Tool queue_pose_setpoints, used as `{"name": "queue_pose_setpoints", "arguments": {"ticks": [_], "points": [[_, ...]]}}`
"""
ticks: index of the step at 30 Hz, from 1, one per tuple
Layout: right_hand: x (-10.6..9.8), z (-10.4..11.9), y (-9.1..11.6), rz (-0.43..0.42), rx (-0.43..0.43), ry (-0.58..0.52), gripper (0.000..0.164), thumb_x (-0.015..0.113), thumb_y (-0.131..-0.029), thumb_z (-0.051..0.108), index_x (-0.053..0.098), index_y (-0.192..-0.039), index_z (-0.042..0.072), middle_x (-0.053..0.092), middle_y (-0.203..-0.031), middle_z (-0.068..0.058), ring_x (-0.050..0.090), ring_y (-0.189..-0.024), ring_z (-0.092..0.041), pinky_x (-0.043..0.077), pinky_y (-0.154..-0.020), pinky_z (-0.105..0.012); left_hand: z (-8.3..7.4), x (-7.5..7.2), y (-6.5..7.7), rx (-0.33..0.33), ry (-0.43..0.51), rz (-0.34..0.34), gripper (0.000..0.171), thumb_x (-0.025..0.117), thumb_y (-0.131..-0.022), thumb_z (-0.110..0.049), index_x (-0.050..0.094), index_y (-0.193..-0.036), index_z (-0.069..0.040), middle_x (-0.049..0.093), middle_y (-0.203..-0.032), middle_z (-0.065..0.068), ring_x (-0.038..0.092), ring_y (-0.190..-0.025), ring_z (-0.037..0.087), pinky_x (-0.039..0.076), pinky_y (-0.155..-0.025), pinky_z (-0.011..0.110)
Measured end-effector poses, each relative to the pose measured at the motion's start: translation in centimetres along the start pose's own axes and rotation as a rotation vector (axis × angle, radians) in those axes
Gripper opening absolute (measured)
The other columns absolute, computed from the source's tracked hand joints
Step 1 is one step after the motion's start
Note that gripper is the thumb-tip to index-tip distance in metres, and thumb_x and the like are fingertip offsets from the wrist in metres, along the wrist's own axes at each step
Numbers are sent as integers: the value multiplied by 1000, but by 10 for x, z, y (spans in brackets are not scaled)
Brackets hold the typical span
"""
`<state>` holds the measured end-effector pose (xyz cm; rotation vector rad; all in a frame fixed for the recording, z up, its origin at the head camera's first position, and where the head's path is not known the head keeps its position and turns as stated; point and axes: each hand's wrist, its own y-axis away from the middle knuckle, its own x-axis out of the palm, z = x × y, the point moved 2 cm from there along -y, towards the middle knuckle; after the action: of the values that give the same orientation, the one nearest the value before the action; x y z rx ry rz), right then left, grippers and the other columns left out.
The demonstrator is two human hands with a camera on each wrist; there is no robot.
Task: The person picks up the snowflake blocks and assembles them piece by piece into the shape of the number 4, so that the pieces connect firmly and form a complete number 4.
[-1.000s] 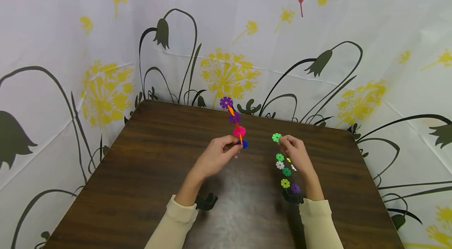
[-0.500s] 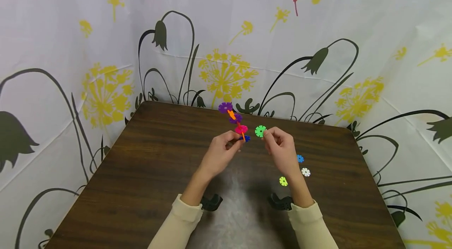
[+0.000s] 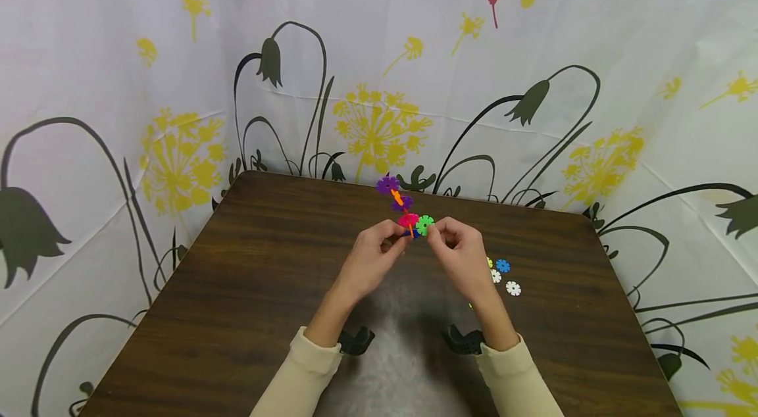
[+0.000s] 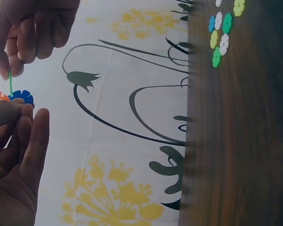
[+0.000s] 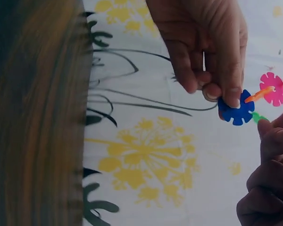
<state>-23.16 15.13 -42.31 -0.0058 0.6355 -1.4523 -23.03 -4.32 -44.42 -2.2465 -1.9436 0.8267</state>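
My left hand [image 3: 370, 259] pinches the blue notched disc [image 5: 238, 109] at the lower end of a chain of interlocking flower discs. Up from it run an orange disc [image 5: 260, 93], a pink one [image 5: 273, 89], a red one mostly edge-on, then purple [image 3: 387, 184] and orange ones. Between thumb and fingertips, my right hand [image 3: 462, 252] pinches a bright green disc [image 3: 424, 225]. Both wrist views show the green disc edge-on, its rim meeting the blue disc's edge. Whether its notch is seated in the blue one I cannot tell. The chain leans away, above the table.
On the brown table [image 3: 266, 259], right of my right forearm, lie loose discs, among them a blue one [image 3: 503, 266] and a white one [image 3: 513, 288]. The left wrist view has several more, including green [image 4: 216, 57]. A flower-printed curtain [image 3: 379, 42] hangs behind the table.
My right hand has moved left with the green disc, from above the loose discs to the blue disc at the chain's end. The left hand has shifted slightly right, still holding the chain.
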Motion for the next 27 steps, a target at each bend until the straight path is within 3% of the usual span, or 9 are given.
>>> {"name": "queue_pose_setpoints", "arguments": {"ticks": [4,9,16,20,23,27], "points": [[-2,8,2,24,-49,129,21,68,-104,19,66,-83,17,50,-61,5,46,-56,-14,37,-54,-26,-1,1,2,40,-24,1,3,72,-102,-4,74,-101,-2,74,-95,9,70,-81,15,60,-74,24],[-3,18,-1,74,-61,240,27,63,-103,20,60,-76,20,49,-61,6,46,-54,-14,35,-53,-27,-1,2,3,149,-98,-44,3,74,-100,-1,73,-97,-2,69,-89,6,61,-76,12,55,-70,23],[-3,24,-11,192,-49,264,32,59,-102,16,52,-71,18,43,-59,5,40,-52,-14,32,-53,-27,2,0,4,255,-157,-102,6,75,-98,2,73,-93,-2,66,-86,7,57,-73,11,52,-67,23],[-2,21,-21,268,-33,201,34,57,-101,12,47,-69,16,35,-60,5,33,-55,-13,29,-56,-27,4,-3,2,251,-179,-114,6,77,-97,2,74,-94,-2,69,-87,7,59,-74,13,54,-68,25],[0,17,-26,314,-4,137,34,57,-102,13,48,-70,16,34,-62,5,32,-56,-13,28,-57,-27,7,-5,2,204,-160,-122,6,77,-96,4,74,-94,-2,69,-85,7,59,-74,14,54,-68,25],[-6,7,-26,352,34,63,34,59,-110,26,62,-77,18,40,-62,3,35,-54,-14,32,-54,-28,9,-4,2,128,-105,-95,3,75,-98,1,75,-100,-2,70,-88,8,62,-77,15,56,-70,23]]}}
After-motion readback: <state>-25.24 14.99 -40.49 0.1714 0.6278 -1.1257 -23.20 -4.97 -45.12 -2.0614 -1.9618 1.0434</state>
